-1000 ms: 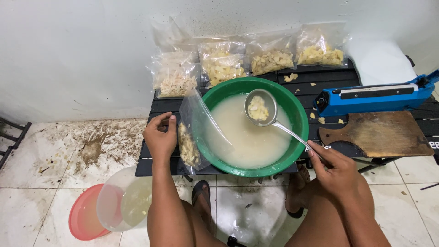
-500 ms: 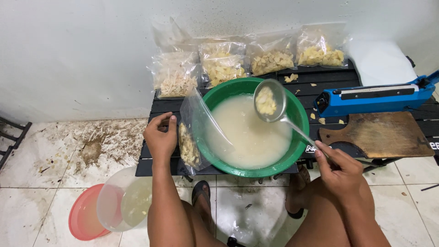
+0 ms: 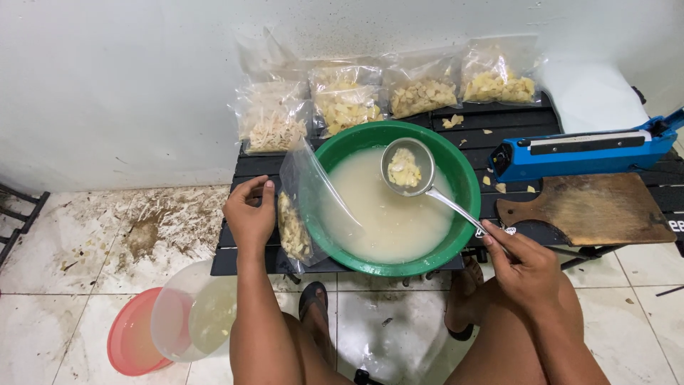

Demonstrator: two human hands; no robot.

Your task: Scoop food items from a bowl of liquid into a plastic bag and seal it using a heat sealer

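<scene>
While the right hand (image 3: pixel 526 269) is gripping the handle end of a metal ladle (image 3: pixel 407 167), fingers closed round it, the ladle's bowl is hanging over the far-right part of a green basin (image 3: pixel 459 214), w/ pale yellow pieces (image 3: pixel 404 170) lying in it. Basin is sitting at centre of a low black slatted table (image 3: pixel 246 167) and is holding cloudy whitish liquid (image 3: pixel 385 214). Left hand (image 3: pixel 249 214) is pinching the rim of a clear plastic bag (image 3: pixel 299 207), thumb & fingers closed on it; bag is leaning against the basin's left side, mouth open, w/ yellowish pieces lying at its bottom. Along the far edge, against the wall, four filled bags (image 3: pixel 420 89) are standing in a row. At right, a blue heat sealer (image 3: pixel 581 151) is lying just beyond a wooden cutting board (image 3: pixel 591 210). On the tiled floor, near left, a clear tub (image 3: pixel 192 314) is overlapping a pink lid (image 3: pixel 132 339).
</scene>
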